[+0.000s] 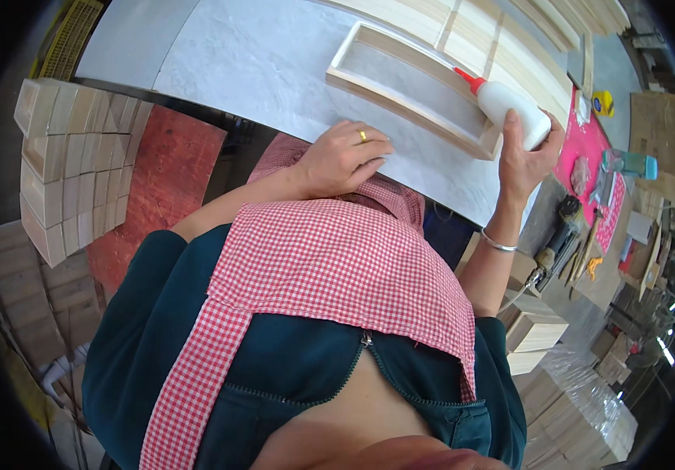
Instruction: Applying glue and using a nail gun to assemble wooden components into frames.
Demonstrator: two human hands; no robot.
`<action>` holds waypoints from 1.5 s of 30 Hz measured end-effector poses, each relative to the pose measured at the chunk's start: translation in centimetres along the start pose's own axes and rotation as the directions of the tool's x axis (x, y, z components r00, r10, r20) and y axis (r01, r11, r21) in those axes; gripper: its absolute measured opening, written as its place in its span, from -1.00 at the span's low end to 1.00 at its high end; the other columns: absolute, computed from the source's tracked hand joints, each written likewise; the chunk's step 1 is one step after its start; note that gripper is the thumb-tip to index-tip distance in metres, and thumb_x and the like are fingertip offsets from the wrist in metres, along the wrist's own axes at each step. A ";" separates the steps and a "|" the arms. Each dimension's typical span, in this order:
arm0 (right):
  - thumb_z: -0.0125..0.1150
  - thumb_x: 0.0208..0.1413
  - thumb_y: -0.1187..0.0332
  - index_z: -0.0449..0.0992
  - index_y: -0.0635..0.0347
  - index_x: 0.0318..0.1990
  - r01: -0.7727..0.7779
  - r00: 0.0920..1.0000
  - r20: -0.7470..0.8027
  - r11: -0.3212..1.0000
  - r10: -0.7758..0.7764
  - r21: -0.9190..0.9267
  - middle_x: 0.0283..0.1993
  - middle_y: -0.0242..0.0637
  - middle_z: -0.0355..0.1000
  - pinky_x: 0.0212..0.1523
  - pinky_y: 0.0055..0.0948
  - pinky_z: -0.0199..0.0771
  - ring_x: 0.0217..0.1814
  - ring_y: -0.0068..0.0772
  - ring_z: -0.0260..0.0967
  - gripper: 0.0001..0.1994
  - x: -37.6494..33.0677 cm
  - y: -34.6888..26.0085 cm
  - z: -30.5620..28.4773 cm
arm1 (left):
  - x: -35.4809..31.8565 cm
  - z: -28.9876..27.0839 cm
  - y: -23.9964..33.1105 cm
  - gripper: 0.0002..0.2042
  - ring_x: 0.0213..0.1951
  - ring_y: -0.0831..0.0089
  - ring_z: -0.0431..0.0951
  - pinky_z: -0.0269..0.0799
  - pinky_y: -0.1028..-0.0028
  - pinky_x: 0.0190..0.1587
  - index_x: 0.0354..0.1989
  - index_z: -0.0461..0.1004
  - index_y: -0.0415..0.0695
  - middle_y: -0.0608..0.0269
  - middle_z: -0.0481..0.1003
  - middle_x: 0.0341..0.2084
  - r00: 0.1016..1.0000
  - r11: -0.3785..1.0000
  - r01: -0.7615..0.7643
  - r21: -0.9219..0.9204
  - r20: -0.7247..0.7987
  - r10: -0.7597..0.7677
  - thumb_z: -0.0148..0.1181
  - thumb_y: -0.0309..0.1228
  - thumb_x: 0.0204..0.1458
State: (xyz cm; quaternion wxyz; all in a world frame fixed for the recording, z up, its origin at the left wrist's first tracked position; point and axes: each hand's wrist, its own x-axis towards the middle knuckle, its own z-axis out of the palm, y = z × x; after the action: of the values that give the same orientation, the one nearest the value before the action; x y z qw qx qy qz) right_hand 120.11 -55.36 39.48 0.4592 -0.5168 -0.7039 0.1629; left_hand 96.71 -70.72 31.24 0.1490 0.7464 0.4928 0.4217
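A white glue bottle (513,110) with a red nozzle sits in the right hand (527,153). Further right, a teal bottle (629,163) lies on a pink mat (584,145).

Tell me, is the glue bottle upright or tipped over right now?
Tipped. The right hand holds the glue bottle slanted, red nozzle low against the wooden frame.

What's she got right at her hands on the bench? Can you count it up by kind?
Glue bottle, white with a red tip, in the right hand: 1
Wooden tray frame under the tip: 1
Gold ring on the left hand: 1
Silver bangle: 1
Total: 4
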 end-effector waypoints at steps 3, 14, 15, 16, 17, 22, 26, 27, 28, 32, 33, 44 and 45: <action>0.47 -0.01 0.24 0.39 0.29 0.04 -0.002 0.998 -0.062 0.999 -0.001 -0.037 -0.10 -0.05 0.46 -0.08 -0.32 0.51 -0.13 -0.19 0.45 -0.47 -0.2 1.3 -1.7 | 0.2 -0.2 -0.2 -0.74 -0.23 0.37 0.50 0.40 0.43 -0.06 -0.15 0.57 -0.18 0.24 0.58 -0.18 0.999 0.999 -0.007 0.042 -0.036 0.009 0.28 -0.58 -0.06; 0.47 0.00 0.24 0.39 0.31 0.01 -0.046 0.983 -0.182 0.992 0.023 -0.121 -0.10 -0.06 0.47 -0.08 -0.32 0.51 -0.14 -0.22 0.45 -0.50 -1.0 3.6 -6.3 | -0.2 0.6 -1.0 -0.73 -0.25 0.34 0.48 0.39 0.42 -0.08 -0.18 0.57 -0.21 0.20 0.57 -0.20 0.994 0.999 0.005 0.042 -0.106 0.000 0.28 -0.59 -0.12; 0.47 0.00 0.24 0.39 0.31 0.01 -0.053 0.982 -0.189 0.992 0.030 -0.117 -0.10 -0.06 0.47 -0.08 -0.32 0.51 -0.14 -0.22 0.45 -0.50 -1.0 3.7 -6.5 | -0.3 0.7 -1.0 -0.73 -0.25 0.34 0.48 0.39 0.42 -0.08 -0.18 0.57 -0.21 0.20 0.57 -0.20 0.994 0.999 0.005 0.043 -0.106 0.000 0.29 -0.59 -0.12; 0.47 0.00 0.24 0.39 0.31 0.01 -0.060 0.980 -0.195 0.992 0.037 -0.112 -0.11 -0.07 0.47 -0.08 -0.32 0.51 -0.14 -0.22 0.45 -0.50 -1.0 3.8 -6.7 | -0.3 0.7 -1.0 -0.73 -0.25 0.34 0.48 0.39 0.42 -0.08 -0.17 0.57 -0.21 0.19 0.57 -0.20 0.994 0.999 0.005 0.045 -0.106 -0.001 0.29 -0.59 -0.13; 0.47 0.00 0.24 0.39 0.32 0.00 -0.067 0.979 -0.201 0.992 0.044 -0.107 -0.11 -0.07 0.47 -0.08 -0.32 0.51 -0.15 -0.22 0.45 -0.50 -1.0 3.9 -6.8 | -0.3 0.7 -1.0 -0.73 -0.25 0.34 0.48 0.39 0.43 -0.08 -0.17 0.57 -0.21 0.19 0.57 -0.20 0.994 0.999 0.006 0.046 -0.106 -0.001 0.29 -0.59 -0.13; 0.47 0.00 0.24 0.40 0.32 0.00 -0.074 0.978 -0.200 0.993 0.053 -0.096 -0.13 -0.08 0.47 -0.10 -0.34 0.51 -0.17 -0.23 0.44 -0.50 -1.3 3.9 -7.5 | -0.3 0.8 -1.0 -0.74 -0.24 0.37 0.47 0.40 0.44 -0.07 -0.15 0.58 -0.18 0.23 0.56 -0.20 0.994 0.997 0.007 0.073 -0.108 0.001 0.28 -0.55 -0.09; 0.48 0.00 0.24 0.40 0.33 0.00 -0.103 0.980 -0.178 0.989 0.083 -0.102 -0.14 -0.09 0.47 -0.11 -0.35 0.50 -0.18 -0.24 0.43 -0.49 -2.2 3.4 -8.3 | -0.2 0.8 -1.0 -0.73 -0.24 0.35 0.48 0.41 0.43 -0.06 -0.16 0.57 -0.19 0.21 0.57 -0.20 0.994 0.997 0.008 0.074 -0.112 0.001 0.29 -0.56 -0.11; 0.48 -0.01 0.25 0.40 0.33 0.00 -0.116 0.981 -0.171 0.988 0.097 -0.106 -0.14 -0.09 0.47 -0.11 -0.35 0.50 -0.19 -0.25 0.43 -0.49 -2.5 3.2 -8.6 | -0.2 0.8 -1.0 -0.72 -0.24 0.33 0.48 0.41 0.43 -0.06 -0.16 0.57 -0.20 0.20 0.57 -0.19 0.993 0.998 0.006 0.070 -0.114 0.002 0.29 -0.58 -0.13; 0.49 -0.01 0.25 0.40 0.33 0.01 -0.129 0.980 -0.164 0.986 0.110 -0.110 -0.15 -0.10 0.47 -0.12 -0.35 0.50 -0.19 -0.25 0.43 -0.49 -2.9 3.0 -8.9 | -0.2 0.9 -1.0 -0.72 -0.24 0.32 0.49 0.42 0.42 -0.06 -0.17 0.57 -0.21 0.18 0.57 -0.19 0.993 0.998 0.004 0.067 -0.117 0.004 0.29 -0.60 -0.14; 0.48 0.00 0.25 0.40 0.33 0.02 -0.140 0.983 -0.136 0.983 0.123 -0.122 -0.16 -0.11 0.46 -0.13 -0.36 0.50 -0.20 -0.27 0.42 -0.49 -4.1 2.3 -10.0 | -0.3 0.9 -1.2 -0.72 -0.23 0.31 0.49 0.42 0.42 -0.06 -0.17 0.57 -0.21 0.18 0.58 -0.19 0.993 0.998 0.002 0.070 -0.115 0.006 0.29 -0.60 -0.14; 0.48 0.00 0.25 0.40 0.32 0.02 -0.143 0.984 -0.128 0.982 0.127 -0.125 -0.16 -0.11 0.46 -0.13 -0.36 0.49 -0.20 -0.27 0.42 -0.49 -4.4 2.0 -10.3 | -0.3 0.9 -1.3 -0.72 -0.23 0.31 0.49 0.43 0.42 -0.06 -0.17 0.57 -0.22 0.18 0.58 -0.19 0.993 0.997 0.001 0.072 -0.115 0.008 0.29 -0.60 -0.14; 0.42 0.02 0.28 0.40 0.26 0.05 -0.354 0.934 0.049 0.890 0.355 0.288 -0.15 -0.17 0.44 -0.19 -0.42 0.47 -0.23 -0.33 0.39 -0.52 -5.9 -1.9 -6.7 | -0.6 0.7 -1.6 -0.81 -0.25 0.39 0.46 0.41 0.44 -0.08 -0.23 0.57 -0.15 0.28 0.56 -0.28 0.988 0.998 -0.030 0.054 -0.152 0.038 0.29 -0.50 -0.06; 0.41 0.03 0.28 0.40 0.25 0.06 -0.342 0.939 0.089 0.882 0.332 0.325 -0.14 -0.19 0.43 -0.20 -0.42 0.47 -0.23 -0.34 0.39 -0.52 -6.2 -2.6 -5.0 | -0.6 0.7 -1.5 -0.83 -0.25 0.38 0.46 0.41 0.43 -0.07 -0.25 0.56 -0.14 0.29 0.55 -0.30 0.988 0.998 -0.031 0.050 -0.147 0.038 0.29 -0.50 -0.06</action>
State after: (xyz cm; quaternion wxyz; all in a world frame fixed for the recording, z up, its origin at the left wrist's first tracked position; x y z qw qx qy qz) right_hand 122.99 -63.09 40.98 0.4942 -0.5429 -0.5723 0.3652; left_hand 96.25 -70.34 29.55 0.0872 0.7247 0.4994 0.4667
